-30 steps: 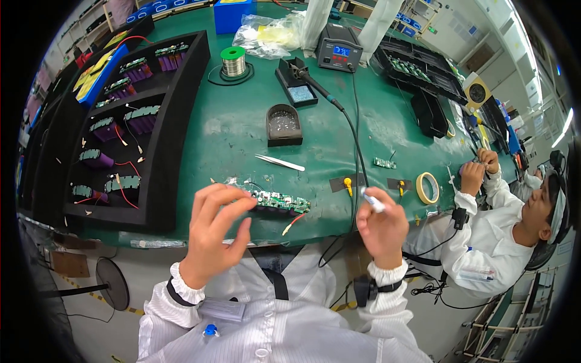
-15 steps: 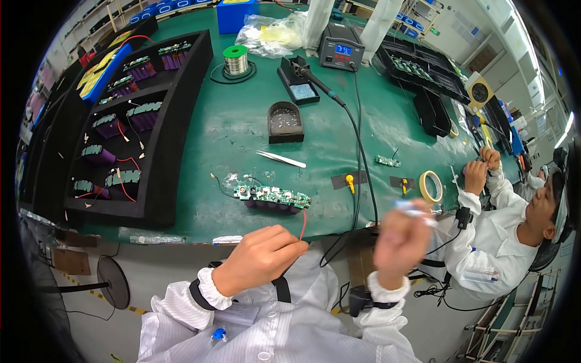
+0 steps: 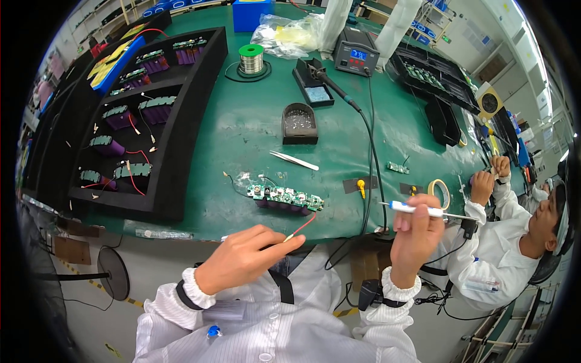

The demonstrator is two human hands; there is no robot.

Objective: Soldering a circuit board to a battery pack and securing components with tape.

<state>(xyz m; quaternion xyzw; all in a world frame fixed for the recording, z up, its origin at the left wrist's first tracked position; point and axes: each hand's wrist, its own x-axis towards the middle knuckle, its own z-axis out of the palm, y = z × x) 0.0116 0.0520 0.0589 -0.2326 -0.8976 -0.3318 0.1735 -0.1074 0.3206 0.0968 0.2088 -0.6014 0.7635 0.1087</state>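
A green circuit board on purple battery cells [image 3: 284,199] lies near the front edge of the green table mat [image 3: 242,139]. A red wire [image 3: 304,225] runs from the board's right end toward me, and my left hand [image 3: 245,257] pinches its free end just off the table edge. My right hand [image 3: 414,236] is fisted around a white soldering iron [image 3: 417,210], held level to the right of the board, its tip pointing left.
A black foam tray [image 3: 175,115] with several purple cell packs fills the left. Tweezers [image 3: 295,160], a black tip-cleaner dish [image 3: 299,123], solder spool [image 3: 251,58], iron stand [image 3: 313,88] and soldering station [image 3: 357,57] stand behind. Tape roll [image 3: 440,193] lies right. Another person in white [image 3: 514,242] works at right.
Both hands came back from over the board to the table's front edge. My left hand now holds the red wire's end; my right has the iron turned level.
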